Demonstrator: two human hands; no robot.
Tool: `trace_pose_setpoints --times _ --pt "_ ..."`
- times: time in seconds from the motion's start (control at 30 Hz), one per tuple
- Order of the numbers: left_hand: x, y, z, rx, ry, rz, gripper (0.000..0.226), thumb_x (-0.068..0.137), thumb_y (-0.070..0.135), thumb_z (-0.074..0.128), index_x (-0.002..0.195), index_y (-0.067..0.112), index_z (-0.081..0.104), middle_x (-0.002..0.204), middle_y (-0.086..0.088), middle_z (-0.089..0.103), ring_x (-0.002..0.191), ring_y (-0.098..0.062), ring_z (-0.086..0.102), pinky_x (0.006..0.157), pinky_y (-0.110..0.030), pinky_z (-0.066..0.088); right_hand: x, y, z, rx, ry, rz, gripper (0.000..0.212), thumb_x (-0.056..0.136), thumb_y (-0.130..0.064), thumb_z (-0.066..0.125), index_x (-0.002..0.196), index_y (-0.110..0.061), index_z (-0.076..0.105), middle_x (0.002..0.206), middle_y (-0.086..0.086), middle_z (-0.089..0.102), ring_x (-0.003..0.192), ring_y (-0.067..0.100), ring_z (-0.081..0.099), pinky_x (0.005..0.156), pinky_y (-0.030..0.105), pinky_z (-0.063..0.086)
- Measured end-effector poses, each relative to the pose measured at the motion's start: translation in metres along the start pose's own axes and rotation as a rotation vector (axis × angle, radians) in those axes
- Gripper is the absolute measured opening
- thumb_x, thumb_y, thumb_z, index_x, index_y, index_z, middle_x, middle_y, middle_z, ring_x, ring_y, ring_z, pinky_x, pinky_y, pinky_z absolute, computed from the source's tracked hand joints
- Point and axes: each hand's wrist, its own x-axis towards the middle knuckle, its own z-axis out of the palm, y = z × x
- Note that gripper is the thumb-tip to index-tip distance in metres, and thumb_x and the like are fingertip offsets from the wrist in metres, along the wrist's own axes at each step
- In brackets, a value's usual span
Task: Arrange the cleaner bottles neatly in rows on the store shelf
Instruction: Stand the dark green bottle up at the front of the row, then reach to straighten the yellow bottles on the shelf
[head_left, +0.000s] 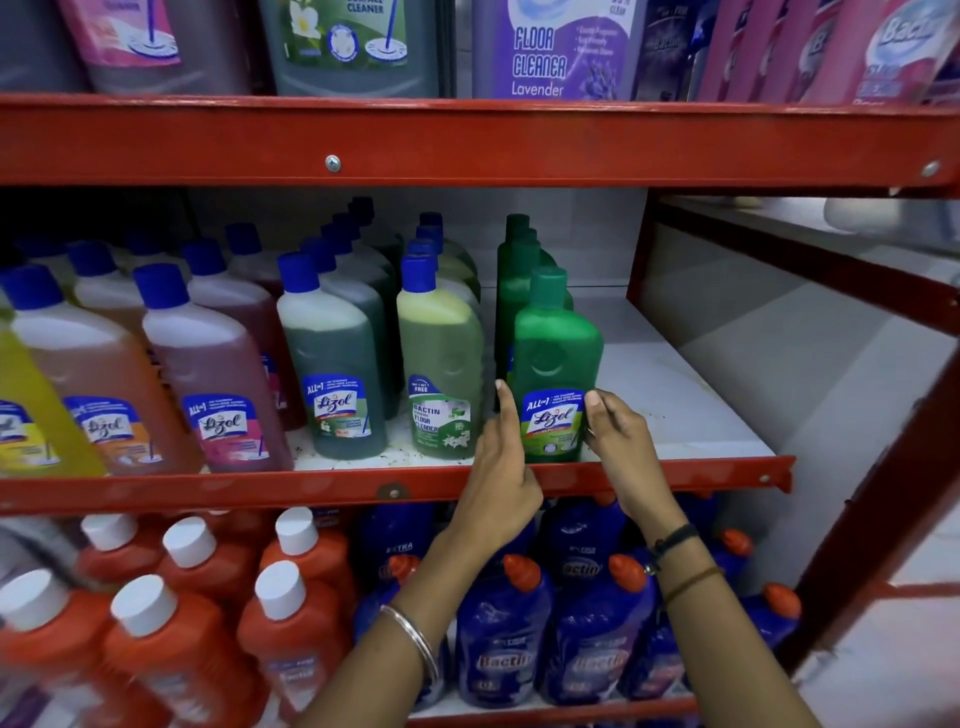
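A bright green cleaner bottle (557, 358) with a green cap stands upright at the front of the middle shelf (675, 415), heading a row of green bottles. My left hand (501, 467) touches the bottle's left side low down, fingers pointing up. My right hand (615, 441) holds its right side at the label. To its left stand rows of blue-capped bottles: a pale green floor cleaner (441, 358), a dark green one (332, 358), a pink one (218, 374) and an orange one (98, 384).
The white shelf board right of the green row is bare up to the red upright post (639, 249). Large cleaner jugs (550, 47) fill the top shelf. Below are orange bottles (182, 623) with white caps and blue bottles (597, 649) with orange caps.
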Motion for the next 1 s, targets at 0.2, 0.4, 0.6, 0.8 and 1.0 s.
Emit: trace_pose_setpoints --times 0.2,0.4,0.6,0.8,1.0 --pt "-0.019 -0.004 -0.013 -0.160 0.469 -0.035 0.048 0.094 0.037 0.035 0.137 0.019 0.030 0.134 -0.004 0.040 0.121 -0.008 0.040 0.104 -0.019 0.032 -0.043 -0.011 0.027 -0.003 0.405 -0.259 0.032 0.091 -0.040 0.046 0.113 -0.019 0.053 0.114 0.003 0.053 0.104 0.009 0.054 0.090 0.018 0.046" --pt "-0.008 -0.024 -0.047 -0.296 0.380 -0.195 0.072 0.083 0.064 0.005 0.145 0.027 0.002 0.155 -0.002 0.007 0.140 -0.009 0.010 0.114 -0.028 0.011 -0.059 -0.021 0.083 -0.110 -0.173 -0.273 0.086 0.077 -0.076 0.027 0.142 -0.020 0.028 0.148 -0.007 0.028 0.139 0.004 0.024 0.114 0.021 0.022" --pt "0.010 -0.041 -0.071 -0.348 0.204 -0.235 0.113 0.047 0.094 -0.003 0.142 0.032 -0.011 0.157 0.000 0.000 0.134 -0.001 0.006 0.107 -0.022 0.005 -0.033 -0.036 0.114 -0.058 -0.192 0.020 0.120 0.052 -0.095 0.008 0.148 -0.024 0.000 0.159 -0.007 0.002 0.136 -0.005 0.001 0.119 0.029 0.001" --pt "-0.004 -0.042 -0.077 -0.267 0.117 -0.219 0.103 0.050 0.091 -0.007 0.138 0.040 -0.018 0.158 -0.007 0.001 0.144 -0.017 0.007 0.117 -0.037 0.008 -0.040 -0.034 0.114 -0.002 -0.137 0.014 0.114 0.057 -0.094 0.011 0.148 -0.026 0.007 0.159 -0.007 0.008 0.143 0.003 0.009 0.121 0.038 0.009" --pt "-0.024 -0.038 -0.080 -0.184 0.057 -0.198 0.096 0.050 0.090 -0.009 0.133 0.045 -0.026 0.157 -0.013 0.008 0.141 -0.024 0.021 0.115 -0.045 0.020 -0.053 -0.038 0.110 0.025 -0.149 0.016 0.117 0.052 -0.096 0.011 0.147 -0.028 0.009 0.154 -0.014 0.014 0.136 -0.004 0.010 0.118 0.030 0.009"
